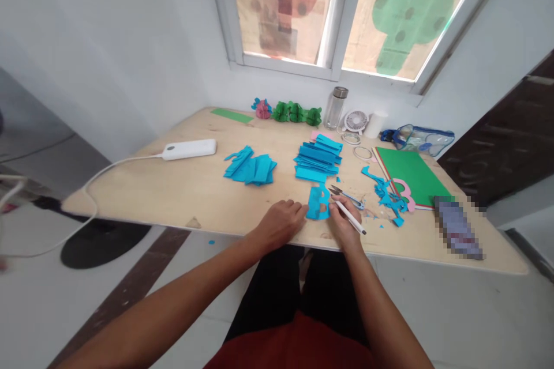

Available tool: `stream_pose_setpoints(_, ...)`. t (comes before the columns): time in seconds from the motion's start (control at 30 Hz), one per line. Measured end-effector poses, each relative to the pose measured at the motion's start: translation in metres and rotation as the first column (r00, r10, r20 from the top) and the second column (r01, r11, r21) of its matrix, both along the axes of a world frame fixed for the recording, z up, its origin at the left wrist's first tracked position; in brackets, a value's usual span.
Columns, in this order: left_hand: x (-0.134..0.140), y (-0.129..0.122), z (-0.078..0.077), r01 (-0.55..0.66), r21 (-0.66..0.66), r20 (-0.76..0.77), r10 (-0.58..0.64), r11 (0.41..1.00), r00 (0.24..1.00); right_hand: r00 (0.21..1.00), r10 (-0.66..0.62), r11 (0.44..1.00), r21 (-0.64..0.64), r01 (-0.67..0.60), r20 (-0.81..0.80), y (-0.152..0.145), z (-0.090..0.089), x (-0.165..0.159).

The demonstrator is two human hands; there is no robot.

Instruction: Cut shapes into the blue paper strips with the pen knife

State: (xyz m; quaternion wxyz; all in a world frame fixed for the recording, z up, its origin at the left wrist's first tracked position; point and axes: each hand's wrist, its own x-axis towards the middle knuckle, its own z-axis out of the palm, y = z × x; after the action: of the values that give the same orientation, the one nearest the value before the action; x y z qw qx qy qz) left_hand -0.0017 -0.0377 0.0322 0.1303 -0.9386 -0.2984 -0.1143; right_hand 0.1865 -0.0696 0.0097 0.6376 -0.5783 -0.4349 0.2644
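Observation:
A blue paper piece (pixel 313 207) with a scalloped, cut-out right side lies flat near the table's front edge. My left hand (pixel 283 220), fingers curled together, presses on its left edge. Between the fingers of my right hand (pixel 343 225) is a white pen (pixel 351 218), slanting across the paper's right side. Just beyond that hand lie small thread snips (pixel 348 196) with pointed blades and a light blue handle. Folded blue paper strips (pixel 318 158) are stacked behind the paper piece. Another pile of blue paper pieces (pixel 253 168) rests to the left.
Blue scraps (pixel 385 193) and a pink paper cut-out (pixel 403 191) lie right, by green sheets (pixel 407 170) and a blurred phone-like object (pixel 457 228). A white power bank (pixel 190 149) with a cable sits left. Along the back stand green paper figures (pixel 296 112), a glass bottle (pixel 335 108) and a fan (pixel 355 121).

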Motion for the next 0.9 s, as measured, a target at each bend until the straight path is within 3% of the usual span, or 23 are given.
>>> stream_pose_setpoints(0.27,0.028,0.007,-0.009,0.104,-0.011,-0.102,-0.105,0.994,0.989,0.999,-0.028,0.999,0.022,0.029,-0.036,0.001,0.002,-0.002)
stream_pose_setpoints(0.6,0.031,0.015,-0.006,0.12,0.01,-0.097,-0.118,0.993,0.988,0.998,-0.017,1.0,0.002,0.017,-0.053,0.0,0.0,0.001)
stream_pose_setpoints(0.77,0.014,0.013,-0.004,0.026,0.044,-0.005,-0.026,0.999,1.0,0.998,0.005,1.0,0.001,-0.004,-0.066,0.0,0.0,0.001)
stream_pose_setpoints(0.9,-0.028,0.026,0.016,-0.137,0.079,0.129,0.126,0.987,0.984,0.992,-0.007,1.0,0.004,0.008,-0.123,0.0,0.001,0.0)
